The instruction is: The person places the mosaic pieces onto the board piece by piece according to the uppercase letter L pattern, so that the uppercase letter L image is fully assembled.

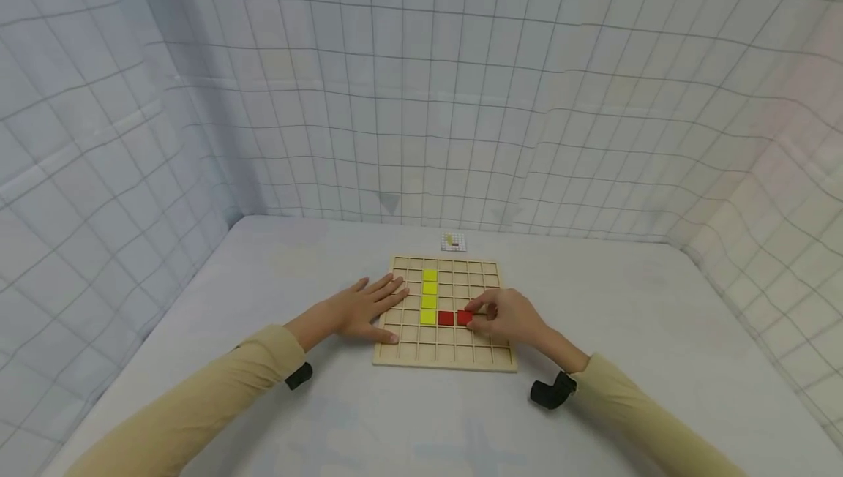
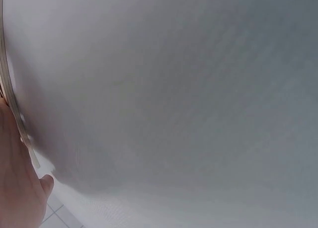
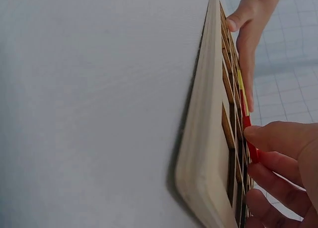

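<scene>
A wooden grid board (image 1: pixel 410 352) lies flat on the table. Four-sided yellow tiles (image 1: pixel 429 301) fill a column of cells left of its middle, and a red tile (image 1: pixel 446 318) sits to the right of the lowest one. My right hand (image 1: pixel 510 316) pinches a second red tile (image 1: pixel 464 317) between thumb and fingers, right at the cell beside the first red one. In the right wrist view this pinched tile (image 3: pixel 251 143) shows tilted at the grid. With fingers spread, my left hand (image 1: pixel 369 309) rests on the board's left edge.
Behind the board lies a small card (image 1: pixel 453 242) printed with a coloured grid pattern. White table surface (image 1: pixel 316 243) surrounds the board. Curtains with a grid pattern (image 1: pixel 421 96) hang at the back and both sides. Black wrist cameras (image 1: pixel 553 391) sit under the sleeves.
</scene>
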Motion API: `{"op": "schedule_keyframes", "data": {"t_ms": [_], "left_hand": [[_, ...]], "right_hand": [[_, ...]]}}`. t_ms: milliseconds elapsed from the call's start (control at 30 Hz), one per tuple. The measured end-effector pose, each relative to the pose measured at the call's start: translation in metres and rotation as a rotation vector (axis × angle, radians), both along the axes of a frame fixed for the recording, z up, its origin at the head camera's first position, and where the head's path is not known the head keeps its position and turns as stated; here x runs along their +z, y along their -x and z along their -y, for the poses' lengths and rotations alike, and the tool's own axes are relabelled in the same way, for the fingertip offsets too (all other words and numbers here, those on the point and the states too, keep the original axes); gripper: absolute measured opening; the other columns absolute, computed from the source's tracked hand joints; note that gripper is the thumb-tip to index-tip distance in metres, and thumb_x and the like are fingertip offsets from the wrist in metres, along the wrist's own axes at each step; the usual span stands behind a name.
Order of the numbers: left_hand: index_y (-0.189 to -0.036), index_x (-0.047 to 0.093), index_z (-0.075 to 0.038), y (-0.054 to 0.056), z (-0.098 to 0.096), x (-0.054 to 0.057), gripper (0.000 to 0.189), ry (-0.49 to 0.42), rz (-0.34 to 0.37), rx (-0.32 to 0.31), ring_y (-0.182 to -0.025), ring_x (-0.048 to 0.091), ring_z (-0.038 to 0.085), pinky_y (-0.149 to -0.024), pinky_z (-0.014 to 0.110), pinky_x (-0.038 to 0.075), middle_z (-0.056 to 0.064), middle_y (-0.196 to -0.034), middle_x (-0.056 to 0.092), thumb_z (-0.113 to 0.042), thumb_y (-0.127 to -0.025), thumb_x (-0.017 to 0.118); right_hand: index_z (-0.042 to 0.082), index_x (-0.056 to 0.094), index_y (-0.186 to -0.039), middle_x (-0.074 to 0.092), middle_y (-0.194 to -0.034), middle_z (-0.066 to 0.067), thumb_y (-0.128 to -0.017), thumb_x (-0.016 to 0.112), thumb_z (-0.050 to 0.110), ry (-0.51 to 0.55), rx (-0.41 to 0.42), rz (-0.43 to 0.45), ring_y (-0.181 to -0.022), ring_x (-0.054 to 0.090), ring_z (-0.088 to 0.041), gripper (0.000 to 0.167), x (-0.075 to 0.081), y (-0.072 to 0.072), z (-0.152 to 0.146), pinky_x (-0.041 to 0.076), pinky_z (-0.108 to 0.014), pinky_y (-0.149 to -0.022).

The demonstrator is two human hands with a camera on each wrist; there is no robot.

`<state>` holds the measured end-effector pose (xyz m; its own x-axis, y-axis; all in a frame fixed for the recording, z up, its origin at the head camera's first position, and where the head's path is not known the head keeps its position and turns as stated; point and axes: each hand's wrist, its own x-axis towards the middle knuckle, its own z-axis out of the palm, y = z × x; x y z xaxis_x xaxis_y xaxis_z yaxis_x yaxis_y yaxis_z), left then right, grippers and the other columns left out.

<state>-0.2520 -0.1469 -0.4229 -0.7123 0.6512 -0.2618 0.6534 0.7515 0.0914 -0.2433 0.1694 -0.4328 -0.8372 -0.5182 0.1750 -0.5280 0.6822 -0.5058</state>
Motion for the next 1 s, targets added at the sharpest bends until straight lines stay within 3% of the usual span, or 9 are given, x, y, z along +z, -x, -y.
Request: {"op": "schedule_keyframes", "data": {"t_ms": [400, 733, 833, 900, 1000], "left_hand": [[-0.157, 0.011, -0.016, -0.005, 0.001, 0.001, 0.091, -0.017, -0.010, 0.004, -0.151, 0.003, 0.029, -0.117, 0.060, 0.013, 0.008, -0.164, 0.004, -0.069, -0.090, 0.043], [-0.157, 0.007, -0.019, 0.000, 0.002, -0.002, 0.092, 0.012, -0.001, 0.009, -0.151, 0.001, 0.026, -0.118, 0.058, 0.011, 0.005, -0.164, 0.001, -0.071, -0.089, 0.042], [-0.157, 0.006, -0.019, 0.000, 0.002, -0.002, 0.092, 0.022, -0.007, 0.006, -0.151, 0.001, 0.026, -0.118, 0.059, 0.010, 0.005, -0.164, 0.001, -0.072, -0.089, 0.041], [-0.157, 0.006, -0.021, 0.000, 0.003, -0.001, 0.092, 0.020, -0.027, 0.003, -0.151, 0.001, 0.025, -0.118, 0.058, 0.009, 0.004, -0.164, 0.002, -0.072, -0.089, 0.040], [-0.157, 0.010, -0.019, -0.002, 0.008, 0.002, 0.090, -0.045, -0.108, -0.010, -0.151, 0.005, 0.028, -0.117, 0.060, 0.010, 0.006, -0.163, 0.008, -0.070, -0.089, 0.043]], "right_hand": [[0.015, 0.076, -0.098, 0.072, -0.088, 0.006, -0.078, 0.079, 0.028, -0.053, 0.013, -0.024, -0.063, 0.049, 0.000, 0.023, 0.001, -0.001, 0.004, 0.041, -0.016, -0.057], [0.014, 0.076, -0.098, 0.071, -0.090, 0.005, -0.079, 0.079, 0.026, -0.053, 0.031, -0.053, -0.064, 0.050, -0.002, 0.023, 0.003, -0.001, 0.004, 0.041, -0.017, -0.057], [0.013, 0.074, -0.106, 0.072, -0.099, 0.002, -0.082, 0.076, 0.027, -0.044, 0.037, -0.114, -0.075, 0.059, -0.008, 0.028, 0.009, 0.001, -0.002, 0.049, -0.022, -0.066], [0.011, 0.071, -0.115, 0.072, -0.109, -0.001, -0.085, 0.073, 0.030, -0.035, 0.012, -0.169, -0.090, 0.065, -0.016, 0.036, 0.017, 0.003, -0.010, 0.053, -0.032, -0.078], [0.008, 0.061, -0.130, 0.065, -0.127, -0.009, -0.089, 0.069, 0.034, -0.036, -0.039, -0.267, -0.117, 0.060, -0.029, 0.049, 0.032, 0.009, -0.029, 0.047, -0.048, -0.098]]}}
